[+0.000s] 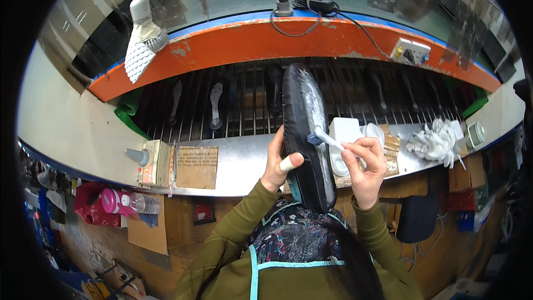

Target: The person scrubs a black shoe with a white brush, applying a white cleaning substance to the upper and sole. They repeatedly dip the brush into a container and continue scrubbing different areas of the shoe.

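In my left hand point(274, 165) is a black shoe upper point(294, 114), stood on end with its pale-streaked underside turned to the right. The fingers wrap its left side, and the thumb wears a white covering. My right hand point(366, 168) pinches the white handle of a small brush point(331, 140). Its dark bristles touch the underside near the middle, where a whitish smear runs upward. Just behind the brush stands a white box-shaped container point(345, 128). A white round dish point(340, 165) is partly hidden by my right fingers.
Several dark soles point(216, 100) lie on metal rollers beyond a steel ledge point(239, 161). An orange beam point(233, 41) crosses behind. White crumpled cloths point(436, 143) sit right; a cardboard sheet point(197, 168) and small box point(155, 162) left. A wrapped white lamp point(143, 39) hangs upper left.
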{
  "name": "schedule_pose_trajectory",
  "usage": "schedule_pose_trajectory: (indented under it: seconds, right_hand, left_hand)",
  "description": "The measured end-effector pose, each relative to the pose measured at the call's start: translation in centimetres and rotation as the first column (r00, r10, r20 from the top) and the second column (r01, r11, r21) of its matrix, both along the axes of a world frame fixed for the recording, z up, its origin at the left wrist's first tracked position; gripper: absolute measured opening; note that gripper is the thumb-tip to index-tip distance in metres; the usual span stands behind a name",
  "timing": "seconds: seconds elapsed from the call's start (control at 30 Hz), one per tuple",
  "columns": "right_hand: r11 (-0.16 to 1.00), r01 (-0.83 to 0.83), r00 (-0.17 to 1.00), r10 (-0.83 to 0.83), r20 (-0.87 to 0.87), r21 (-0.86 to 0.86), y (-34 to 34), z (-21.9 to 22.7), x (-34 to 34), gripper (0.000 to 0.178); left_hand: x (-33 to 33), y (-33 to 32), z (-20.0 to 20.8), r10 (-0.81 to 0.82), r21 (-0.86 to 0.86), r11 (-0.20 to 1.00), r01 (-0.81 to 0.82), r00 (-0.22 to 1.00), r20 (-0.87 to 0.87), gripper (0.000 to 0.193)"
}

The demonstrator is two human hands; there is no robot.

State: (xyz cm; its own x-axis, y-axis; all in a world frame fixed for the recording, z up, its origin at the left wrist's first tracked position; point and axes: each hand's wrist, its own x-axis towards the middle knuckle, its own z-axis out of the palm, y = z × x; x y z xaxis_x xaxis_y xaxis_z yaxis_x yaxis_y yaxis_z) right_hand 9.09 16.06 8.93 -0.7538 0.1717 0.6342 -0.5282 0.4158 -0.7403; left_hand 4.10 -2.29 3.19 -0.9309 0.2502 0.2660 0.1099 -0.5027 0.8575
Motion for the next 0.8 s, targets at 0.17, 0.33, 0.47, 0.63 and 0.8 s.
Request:
schedule_pose_trajectory:
  seconds: [0.17, 0.33, 0.47, 0.63, 0.8]
  right_hand:
    - [0.997, -0.048, 0.998, 0.050, 0.028, -0.065, -0.7, -0.6, -1.4, 0.015]
    - [0.997, -0.060, 0.998, 0.060, -0.004, -0.051, -1.3, 0.0, -3.4, 0.015]
    - [0.997, -0.059, 0.998, 0.058, -0.022, -0.055, -1.5, 0.7, -5.1, 0.015]
    - [0.999, -0.039, 0.997, 0.037, -0.071, -0.031, -1.4, 1.9, -7.1, 0.014]
    - [1.000, -0.008, 0.992, 0.009, -0.128, 0.014, -0.6, 2.6, -8.5, 0.013]
  left_hand:
    - [0.5, -0.8, 0.2, 0.027, -0.090, 0.995, -0.032, 0.998, -0.055, 0.096]
    - [0.7, -1.5, 0.1, 0.064, -0.149, 0.986, -0.079, 0.993, -0.102, 0.096]
    - [1.0, -1.9, 0.0, 0.089, -0.186, 0.976, -0.111, 0.988, -0.127, 0.098]
    - [0.9, -2.4, 0.2, 0.102, -0.222, 0.965, -0.140, 0.979, -0.176, 0.099]
    - [0.5, -2.5, 0.2, 0.080, -0.192, 0.975, -0.109, 0.985, -0.153, 0.100]
